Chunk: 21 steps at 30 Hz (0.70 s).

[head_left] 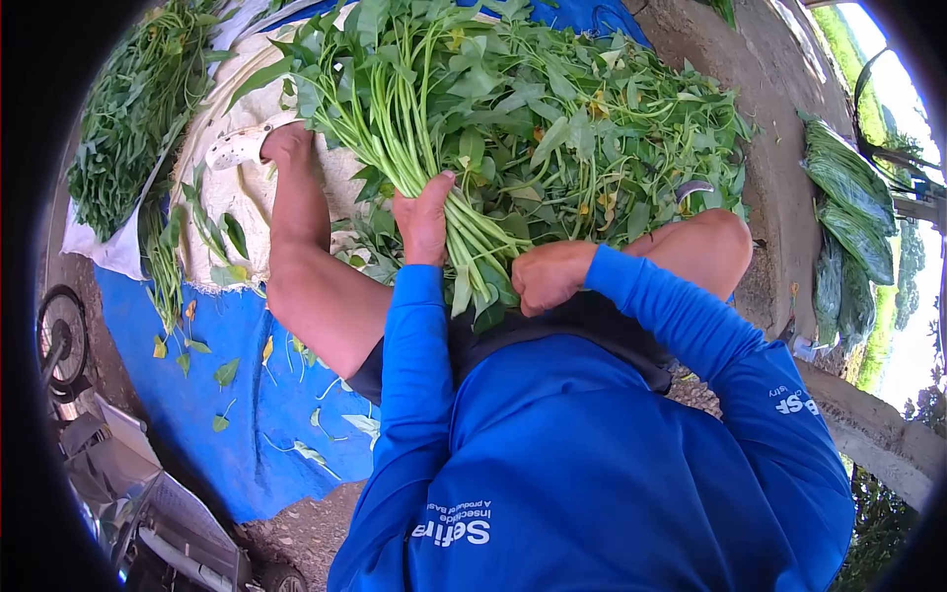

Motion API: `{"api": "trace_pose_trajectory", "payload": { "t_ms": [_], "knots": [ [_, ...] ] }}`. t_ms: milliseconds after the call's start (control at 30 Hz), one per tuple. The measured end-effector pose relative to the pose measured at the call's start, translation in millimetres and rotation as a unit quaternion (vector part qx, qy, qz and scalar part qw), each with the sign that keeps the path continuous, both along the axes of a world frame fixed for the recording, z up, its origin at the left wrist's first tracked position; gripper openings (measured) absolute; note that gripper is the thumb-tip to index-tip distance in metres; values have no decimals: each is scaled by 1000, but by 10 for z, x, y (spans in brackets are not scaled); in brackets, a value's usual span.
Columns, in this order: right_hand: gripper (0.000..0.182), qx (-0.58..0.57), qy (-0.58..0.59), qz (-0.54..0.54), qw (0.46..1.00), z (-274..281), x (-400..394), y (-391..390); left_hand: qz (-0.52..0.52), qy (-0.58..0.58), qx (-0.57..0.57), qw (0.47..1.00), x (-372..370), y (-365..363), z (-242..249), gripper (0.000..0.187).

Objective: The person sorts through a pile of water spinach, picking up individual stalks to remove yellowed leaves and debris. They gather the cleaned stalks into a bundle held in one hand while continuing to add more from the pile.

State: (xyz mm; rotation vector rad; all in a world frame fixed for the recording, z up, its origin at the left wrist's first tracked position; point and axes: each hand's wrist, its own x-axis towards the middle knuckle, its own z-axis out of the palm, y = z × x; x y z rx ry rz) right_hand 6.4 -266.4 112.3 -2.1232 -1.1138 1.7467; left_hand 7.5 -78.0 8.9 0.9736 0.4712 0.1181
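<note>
My left hand [424,219] is wrapped round a bunch of long green stems [397,128], whose leafy tops point away from me. Near the lower ends of the stems, my right hand [548,276] is closed, with its fingers curled against the leaves there; what it grips is hidden. Behind and to the right of the bunch lies a big loose heap of leafy greens [582,128] with some yellow leaves. A small curved blade [693,188] lies on the heap's right part, near my knee.
More greens [138,118] are piled at the upper left. A pale sack sheet [212,252] lies over a blue tarp [227,395] with scattered leaves. Wrapped green bundles [848,207] are at the right. A motorcycle [182,533] stands at the lower left.
</note>
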Motion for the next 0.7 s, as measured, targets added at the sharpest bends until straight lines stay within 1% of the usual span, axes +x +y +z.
{"api": "trace_pose_trajectory", "payload": {
  "t_ms": [33,67,100,133,167,200,233,267,300,333,367,400,467,533,600,633,700],
  "knots": [
    [22,-18,34,43,998,17,-174,-59,2,5,-10,1000,38,69,23,31],
    [23,-44,35,-3,998,66,-250,-162,7,6,-20,1000,98,160,25,30],
    [23,22,9,-69,997,31,-304,-373,-2,14,-6,1000,140,259,-16,28],
    [24,92,-13,-134,987,59,-295,-426,-10,24,-16,1000,150,351,10,29],
    [23,117,-9,-214,970,46,-269,-452,-25,39,-24,999,108,428,38,30],
    [23,141,-5,-303,942,275,-201,-393,-52,55,-32,997,58,457,69,31],
    [24,163,-8,-392,905,478,-109,-377,-50,52,-43,996,44,433,54,33],
    [23,181,-93,-415,887,597,-28,-251,-42,33,-57,997,41,360,132,33],
    [24,195,-177,-433,862,634,44,-71,-60,37,-79,994,26,320,153,32],
    [23,236,-256,-379,857,473,130,15,-74,42,-100,991,8,293,172,32],
    [22,277,-332,-316,844,195,241,85,-74,34,-108,991,-2,242,185,33],
    [21,317,-403,-246,822,9,321,114,-79,34,-118,989,-16,197,232,33],
    [21,334,-404,-199,828,-121,401,115,-82,36,-138,986,-55,164,319,33],
    [21,337,-406,-162,834,-69,423,142,-105,41,-119,986,-97,201,261,32],
    [21,320,-417,-151,837,69,359,30,-109,32,-113,987,-130,218,208,33],
    [17,316,-416,-153,839,140,312,-22,-105,40,-113,987,-123,229,185,33],
    [13,323,-409,-174,836,199,205,-122,-100,56,-113,987,-106,267,126,33]
  ]
}}
